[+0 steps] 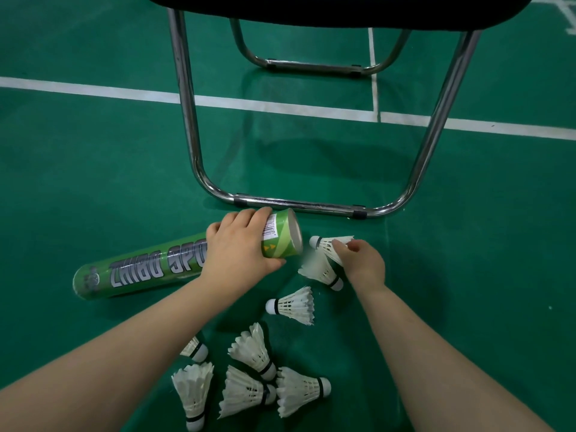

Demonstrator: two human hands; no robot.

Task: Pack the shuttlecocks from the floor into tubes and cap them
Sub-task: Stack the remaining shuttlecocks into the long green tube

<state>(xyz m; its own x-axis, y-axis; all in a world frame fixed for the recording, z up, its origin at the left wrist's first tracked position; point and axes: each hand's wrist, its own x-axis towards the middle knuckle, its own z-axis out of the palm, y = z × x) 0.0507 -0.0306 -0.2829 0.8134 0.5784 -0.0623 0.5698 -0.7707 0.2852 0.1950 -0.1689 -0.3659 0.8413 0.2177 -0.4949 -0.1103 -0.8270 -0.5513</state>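
Meanwhile, a green tube [187,263] lying on the floor [93,169] is gripped near its open right end by the left hand [240,244], fingers curled over it, while a shuttlecock [327,244] just right of that opening is pinched by the right hand [363,263].

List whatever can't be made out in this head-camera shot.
- Tube interior: head view, open mouth faces sideways, contents unseen.
- Tube lettering: the gripping left hand covers its end.
- Shuttlecock under the left forearm: half hidden by it.
- Feathers beside the right hand: motion-blurred.
- Chair seat: cut off by the top edge.
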